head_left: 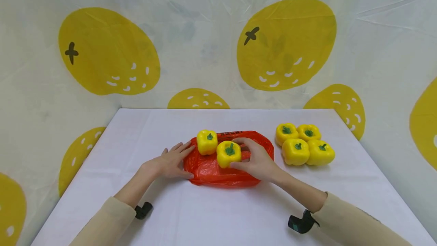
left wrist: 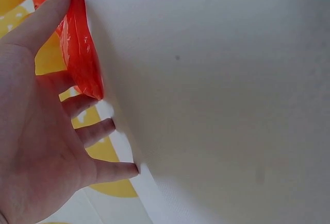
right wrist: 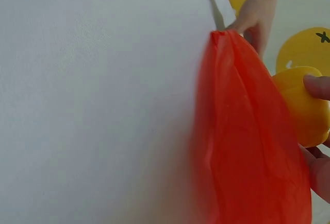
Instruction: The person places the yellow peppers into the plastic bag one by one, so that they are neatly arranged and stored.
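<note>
A red plastic bag (head_left: 211, 173) lies flat in the middle of the white table. At its left edge my left hand (head_left: 170, 162) has its fingers spread and straight; in the left wrist view, the thumb and some fingers touch the bag (left wrist: 80, 54) while others press the tabletop. My right hand (head_left: 259, 161) grips a yellow bell pepper (head_left: 227, 157) between thumb and fingers, over the bag. That pepper (right wrist: 299, 103) also shows in the right wrist view, partly behind the red plastic. Another yellow bell pepper (head_left: 206, 143) sits on the bag's left part.
Several more yellow bell peppers (head_left: 295, 152) stand grouped to the right of the bag, stems mostly up. The white table (head_left: 211, 215) ends at the back against a hanging cloth (head_left: 201, 48) printed with yellow fruit. Dark devices (head_left: 300, 223) hang under both wrists.
</note>
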